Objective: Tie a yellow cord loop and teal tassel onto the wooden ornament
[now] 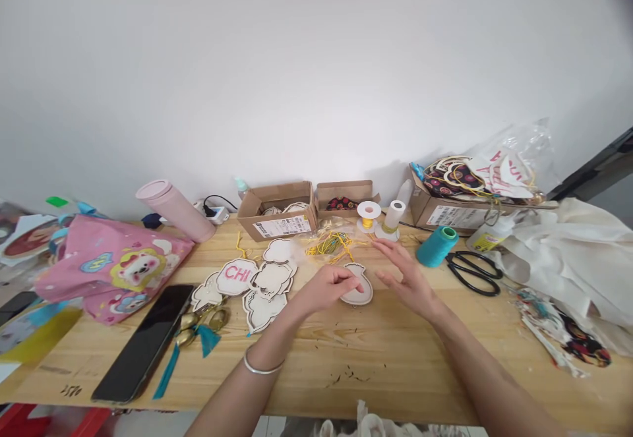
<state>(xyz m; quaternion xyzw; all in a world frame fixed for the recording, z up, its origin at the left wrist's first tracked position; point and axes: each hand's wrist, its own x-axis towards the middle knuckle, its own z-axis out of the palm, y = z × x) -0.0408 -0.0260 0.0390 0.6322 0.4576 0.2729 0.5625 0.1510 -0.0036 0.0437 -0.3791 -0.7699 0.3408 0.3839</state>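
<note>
L hand (324, 290) at pale plaque (361, 296), can't tell if grip's clamped; R hand (409, 284) nearby, fingers apart. Keep plaque flat on worktop (395, 358), press lightly, evenly, esp. nr rim.

You have a white plaque (362, 297) edged in brown, a teal cone (435, 249), black phone (143, 345) and pink bag (101, 289) (cartoon-printed).

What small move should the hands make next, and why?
Perhaps bring the right hand to the rounded white piece to steady it: that hand is open just beside it, with nothing visible in its grasp, while the left hand overlaps its other side.
</note>
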